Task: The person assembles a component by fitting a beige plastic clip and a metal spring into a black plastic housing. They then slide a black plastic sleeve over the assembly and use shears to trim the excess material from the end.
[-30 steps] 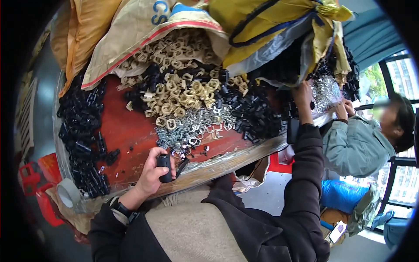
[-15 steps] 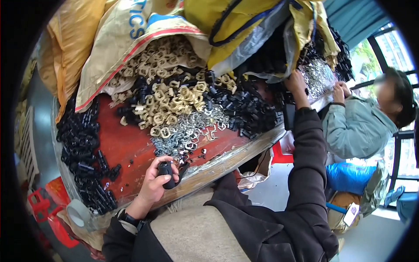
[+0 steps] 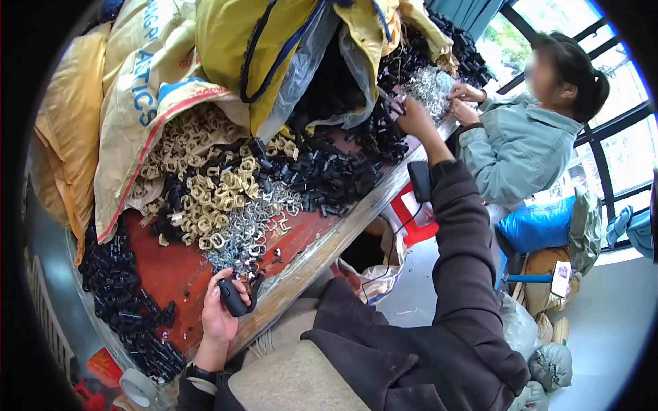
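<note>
My left hand [image 3: 218,316] is closed around a black cylindrical plastic part [image 3: 234,298], held above the table's near edge. Reaching far to the right, my right hand [image 3: 419,122] has bent fingers around a small dark and shiny thing [image 3: 389,100] that I cannot make out. It is beside the heap of silvery metal pieces [image 3: 430,89]. Between my hands lie black plastic parts [image 3: 329,164], cream plastic rings [image 3: 212,198] and bent metal clips [image 3: 236,240].
Another row of black parts [image 3: 123,294] lines the left of the red table [image 3: 161,264]. An open cream sack [image 3: 120,147] and yellow bag [image 3: 223,48] stand behind. A co-worker [image 3: 517,154] works at the right. A red container [image 3: 418,229] sits below the edge.
My right hand has come away from the yellow bag's opening, and a small dark and shiny thing now shows at its fingers. My left hand still holds the black part. The view has turned right.
</note>
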Tool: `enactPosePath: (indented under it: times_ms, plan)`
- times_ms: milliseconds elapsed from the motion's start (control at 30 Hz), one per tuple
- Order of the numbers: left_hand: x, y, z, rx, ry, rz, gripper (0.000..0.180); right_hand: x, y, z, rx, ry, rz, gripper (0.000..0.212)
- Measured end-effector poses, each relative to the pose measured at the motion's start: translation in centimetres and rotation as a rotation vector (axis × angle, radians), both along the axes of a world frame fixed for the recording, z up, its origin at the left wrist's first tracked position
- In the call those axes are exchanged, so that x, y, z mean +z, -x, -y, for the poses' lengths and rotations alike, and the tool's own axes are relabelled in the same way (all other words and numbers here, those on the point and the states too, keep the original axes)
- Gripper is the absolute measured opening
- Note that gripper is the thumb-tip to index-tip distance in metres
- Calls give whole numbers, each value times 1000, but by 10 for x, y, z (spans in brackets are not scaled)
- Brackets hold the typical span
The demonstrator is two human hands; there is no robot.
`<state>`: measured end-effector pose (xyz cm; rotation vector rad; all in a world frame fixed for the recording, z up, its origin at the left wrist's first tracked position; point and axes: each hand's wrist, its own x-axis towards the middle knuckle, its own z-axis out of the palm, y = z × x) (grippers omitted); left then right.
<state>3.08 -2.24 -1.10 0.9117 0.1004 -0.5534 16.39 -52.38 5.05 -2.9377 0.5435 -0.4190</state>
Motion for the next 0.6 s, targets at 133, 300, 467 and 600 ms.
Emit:
enactPosePath:
  times_ms: [133, 300, 467, 600]
  plan:
    - [0, 1, -6, 6, 38, 19, 40, 7, 38, 0, -204, -140, 74, 40]
    - [-7, 13, -17, 87, 79, -15, 35, 1, 92, -46, 129, -1118, 355, 47]
    - [7, -3, -10, 108, 97, 70, 29, -3, 151, -122, 376, -1256, 261, 52]
    - [15, -10, -5, 129, 102, 79, 30, -12, 183, -185, 588, -1389, -23, 58]
